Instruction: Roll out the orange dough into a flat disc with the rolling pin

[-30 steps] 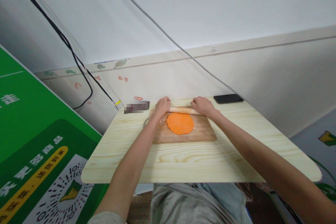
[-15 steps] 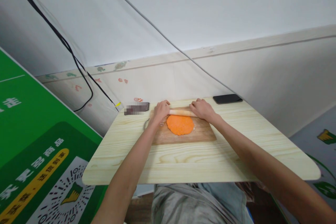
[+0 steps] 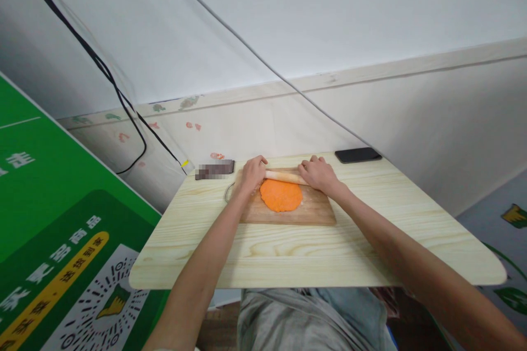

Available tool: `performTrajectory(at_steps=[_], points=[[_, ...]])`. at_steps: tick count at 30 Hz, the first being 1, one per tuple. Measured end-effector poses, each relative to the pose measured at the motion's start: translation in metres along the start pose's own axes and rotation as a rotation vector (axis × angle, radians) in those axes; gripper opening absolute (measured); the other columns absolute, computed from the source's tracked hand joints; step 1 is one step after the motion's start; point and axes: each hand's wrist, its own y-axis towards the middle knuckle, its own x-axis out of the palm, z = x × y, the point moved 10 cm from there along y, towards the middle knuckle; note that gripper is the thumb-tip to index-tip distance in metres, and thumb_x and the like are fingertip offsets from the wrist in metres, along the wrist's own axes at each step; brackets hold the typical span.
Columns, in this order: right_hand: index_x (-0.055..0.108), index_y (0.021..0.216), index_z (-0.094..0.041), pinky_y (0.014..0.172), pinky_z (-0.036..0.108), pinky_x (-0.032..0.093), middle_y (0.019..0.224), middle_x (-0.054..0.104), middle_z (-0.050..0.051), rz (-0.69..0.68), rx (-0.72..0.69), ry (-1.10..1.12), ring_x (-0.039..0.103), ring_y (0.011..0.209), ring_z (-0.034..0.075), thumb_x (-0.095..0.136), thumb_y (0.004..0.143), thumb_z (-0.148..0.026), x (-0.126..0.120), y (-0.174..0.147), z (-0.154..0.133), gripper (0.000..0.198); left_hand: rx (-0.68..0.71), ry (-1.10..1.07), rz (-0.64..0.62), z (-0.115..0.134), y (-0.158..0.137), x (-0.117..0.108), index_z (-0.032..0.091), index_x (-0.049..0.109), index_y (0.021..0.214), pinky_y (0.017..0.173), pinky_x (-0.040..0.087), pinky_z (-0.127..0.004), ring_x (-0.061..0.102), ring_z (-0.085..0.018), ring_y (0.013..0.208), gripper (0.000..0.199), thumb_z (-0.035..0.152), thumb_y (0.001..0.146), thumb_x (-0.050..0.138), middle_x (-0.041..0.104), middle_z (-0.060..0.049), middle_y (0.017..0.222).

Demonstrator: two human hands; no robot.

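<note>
A pale wooden rolling pin [image 3: 285,176] lies across the far edge of a flat, roughly round sheet of orange dough [image 3: 281,196]. The dough rests on a brown wooden cutting board [image 3: 288,218]. My left hand [image 3: 254,172] is closed around the pin's left end, and my right hand [image 3: 319,172] grips its right end. Both ends of the pin are hidden under my hands. White flour-like marks show on the board beside the dough. A metal ring handle [image 3: 228,193] sticks out at the board's left side, partly behind my left forearm.
The light wood-grain table [image 3: 263,263] stands against a white wall. A black phone [image 3: 358,155] lies at its back right, and a dark, partly blurred flat object [image 3: 214,169] at its back left. Cables [image 3: 123,101] hang along the wall. A green printed panel [image 3: 78,230] is on the left.
The cutting board and dough have shifted very slightly, the board's near right corner moving a little left. Both hands stay on the rolling pin at the dough's far edge.
</note>
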Motion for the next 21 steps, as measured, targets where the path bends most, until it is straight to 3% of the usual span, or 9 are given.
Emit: performTrajectory(at_steps=[10, 21], points=[[0.077, 0.132, -0.013, 0.104, 0.047, 0.052, 0.139, 0.068, 0.026, -0.013, 0.042, 0.111, 0.062, 0.131, 0.038, 0.039, 0.111, -0.031, -0.002, 0.010, 0.008, 0.047, 0.007, -0.034, 0.026, -0.004, -0.001, 0.002, 0.022, 0.081, 0.109, 0.100, 0.052, -0.032, 0.074, -0.024, 0.113, 0.039, 0.010, 0.094, 0.047, 0.083, -0.009, 0.116], [0.079, 0.126, -0.019, 0.094, 0.036, 0.053, 0.132, 0.078, 0.017, -0.041, 0.134, 0.203, 0.073, 0.120, 0.032, 0.051, 0.104, -0.028, 0.007, 0.034, 0.028, 0.037, 0.021, -0.027, 0.011, -0.002, -0.002, 0.003, 0.021, 0.082, 0.113, 0.099, 0.052, -0.031, 0.074, -0.024, 0.114, 0.040, 0.011, 0.097, 0.046, 0.083, -0.009, 0.117]])
